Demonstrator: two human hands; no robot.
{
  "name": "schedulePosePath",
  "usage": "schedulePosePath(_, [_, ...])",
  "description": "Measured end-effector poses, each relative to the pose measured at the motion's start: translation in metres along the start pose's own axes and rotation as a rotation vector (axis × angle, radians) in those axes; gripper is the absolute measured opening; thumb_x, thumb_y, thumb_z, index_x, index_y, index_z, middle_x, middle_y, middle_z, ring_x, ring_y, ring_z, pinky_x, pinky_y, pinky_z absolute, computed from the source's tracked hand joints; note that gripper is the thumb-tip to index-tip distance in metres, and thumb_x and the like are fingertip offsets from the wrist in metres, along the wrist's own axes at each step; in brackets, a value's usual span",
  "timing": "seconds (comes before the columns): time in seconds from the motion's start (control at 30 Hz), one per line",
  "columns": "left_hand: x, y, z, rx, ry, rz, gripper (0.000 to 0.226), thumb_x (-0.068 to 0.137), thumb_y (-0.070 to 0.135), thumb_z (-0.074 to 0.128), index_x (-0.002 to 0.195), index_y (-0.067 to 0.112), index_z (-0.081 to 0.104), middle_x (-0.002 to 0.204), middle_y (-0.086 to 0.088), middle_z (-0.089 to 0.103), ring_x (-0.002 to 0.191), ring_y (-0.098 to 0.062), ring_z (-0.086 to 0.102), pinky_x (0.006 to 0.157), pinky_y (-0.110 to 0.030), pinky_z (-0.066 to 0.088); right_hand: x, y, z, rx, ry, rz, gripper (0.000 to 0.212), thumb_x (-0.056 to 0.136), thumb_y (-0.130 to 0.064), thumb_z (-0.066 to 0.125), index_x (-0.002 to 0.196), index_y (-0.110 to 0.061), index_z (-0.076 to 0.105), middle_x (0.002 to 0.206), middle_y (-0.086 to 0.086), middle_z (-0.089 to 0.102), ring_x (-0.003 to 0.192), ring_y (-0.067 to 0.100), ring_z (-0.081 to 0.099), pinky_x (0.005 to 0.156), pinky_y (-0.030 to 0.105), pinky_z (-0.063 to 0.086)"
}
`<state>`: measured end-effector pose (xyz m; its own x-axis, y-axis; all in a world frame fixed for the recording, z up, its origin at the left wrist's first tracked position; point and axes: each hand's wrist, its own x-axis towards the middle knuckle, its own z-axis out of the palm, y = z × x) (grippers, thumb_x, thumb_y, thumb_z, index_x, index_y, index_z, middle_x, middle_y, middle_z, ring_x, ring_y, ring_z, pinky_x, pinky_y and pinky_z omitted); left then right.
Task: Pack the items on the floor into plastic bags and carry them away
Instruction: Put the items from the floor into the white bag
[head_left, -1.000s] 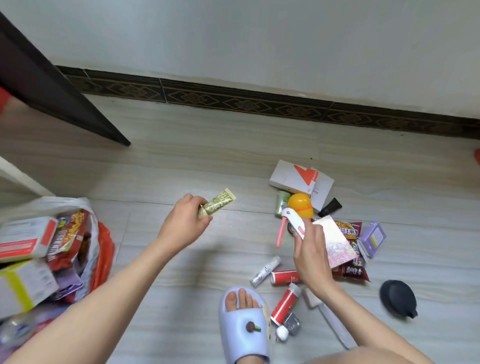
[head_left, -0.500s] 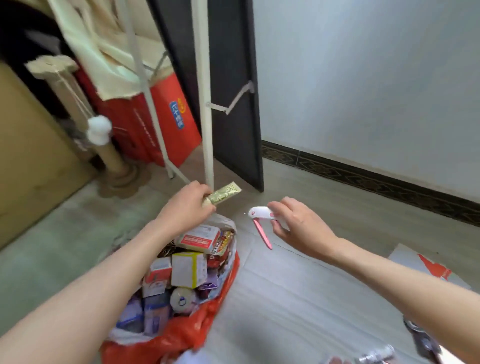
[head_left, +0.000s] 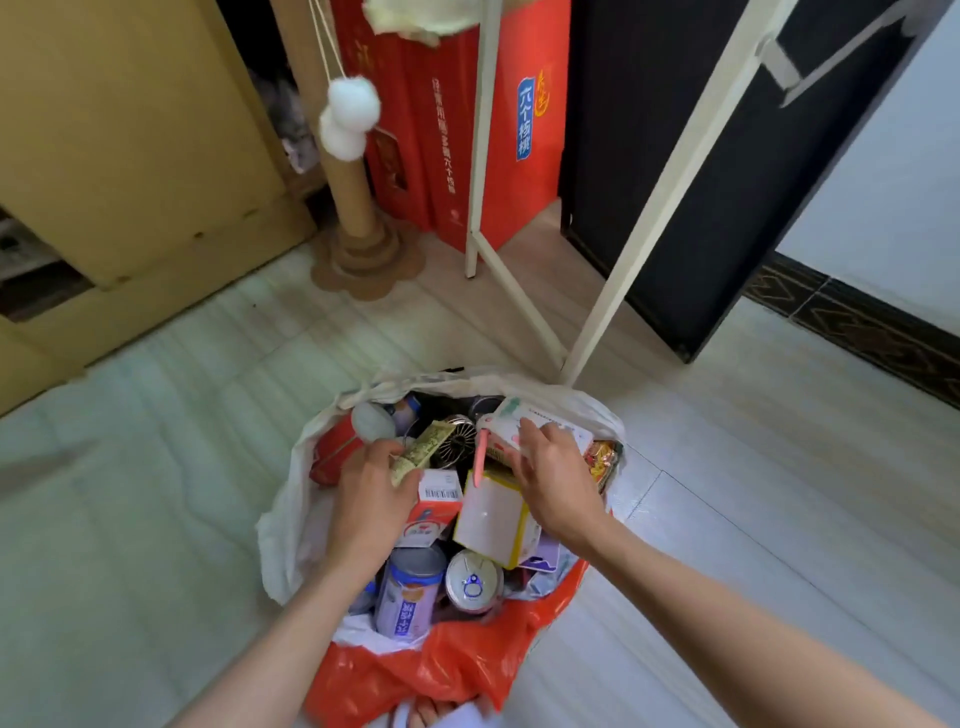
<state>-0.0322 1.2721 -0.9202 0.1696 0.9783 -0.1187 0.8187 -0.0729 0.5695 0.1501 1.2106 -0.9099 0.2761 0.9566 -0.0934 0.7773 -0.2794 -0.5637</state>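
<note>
Both your hands are over the open mouth of the plastic bag (head_left: 291, 525), which sits on the floor just in front of the white frame leg (head_left: 587, 332). The bag's red outer layer (head_left: 441, 670) shows at its near side, white liner folded out around the rim.

Your left hand (head_left: 371, 499) is curled around the gold-green sachet (head_left: 421, 449), pinched between thumb and fingers, sitting on top of the bag's contents near the left of the opening. Beside it inside the bag: a round metal-grille item (head_left: 460, 439).

Your right hand (head_left: 556, 483) is at the right of the bag's opening, fingers closed on the white-and-pink tool (head_left: 485, 441); its pink part hangs down toward the yellow-edged box (head_left: 493, 519). Fingertips also touch a white carton (head_left: 540, 415) at the bag's far rim.

Lower in the bag, nearest you: a purple-label can (head_left: 408, 597) and a round white can top (head_left: 472, 582). A red and white box (head_left: 434, 506) lies between your hands.
</note>
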Motion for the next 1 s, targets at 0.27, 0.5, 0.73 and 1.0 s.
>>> schedulePosePath(0.27, [-0.002, -0.001, 0.007, 0.152, -0.016, 0.199, 0.044, 0.084, 0.033, 0.039, 0.099, 0.0, 0.065, 0.097, -0.02, 0.065, 0.089, -0.038, 0.059, 0.078, -0.043, 0.05, 0.004, 0.0, 0.025, -0.072, -0.006, -0.101, 0.041, 0.092, -0.023, 0.047, 0.127, -0.003, 0.045, 0.114, 0.017, 0.057, 0.103, 0.034, 0.051, 0.085, 0.039, 0.042])
schedulePosePath(0.5, [-0.012, 0.019, -0.009, 0.369, -0.215, 0.334, 0.074, 0.08, 0.056, 0.026, 0.139, 0.012, 0.035, 0.146, -0.014, 0.034, 0.133, -0.032, 0.032, 0.107, -0.044, 0.032, -0.024, 0.016, -0.027, -0.216, -0.107, -0.175, 0.052, 0.093, -0.032, 0.047, 0.139, -0.008, 0.035, 0.144, 0.016, 0.037, 0.131, 0.032, 0.035, 0.11, 0.039, 0.025])
schedulePosePath(0.73, [-0.082, 0.127, -0.022, 0.384, -0.271, 0.703, 0.085, 0.071, 0.063, 0.008, 0.145, 0.023, 0.019, 0.155, -0.007, 0.013, 0.143, -0.025, 0.009, 0.115, -0.04, 0.008, -0.116, 0.045, -0.135, -0.351, 0.039, -0.136, 0.057, 0.093, -0.034, 0.048, 0.143, -0.012, 0.029, 0.147, 0.012, 0.034, 0.136, 0.027, 0.031, 0.114, 0.04, 0.017])
schedulePosePath(1.0, [-0.201, 0.27, -0.05, 0.55, -0.162, 1.235, 0.063, 0.093, 0.046, 0.037, 0.146, 0.021, 0.014, 0.155, -0.008, 0.01, 0.143, -0.025, 0.008, 0.114, -0.04, 0.01, -0.304, 0.06, -0.258, -0.437, 0.358, 0.048, 0.058, 0.089, -0.029, 0.056, 0.138, -0.007, 0.037, 0.139, 0.017, 0.045, 0.13, 0.029, 0.042, 0.112, 0.045, 0.022])
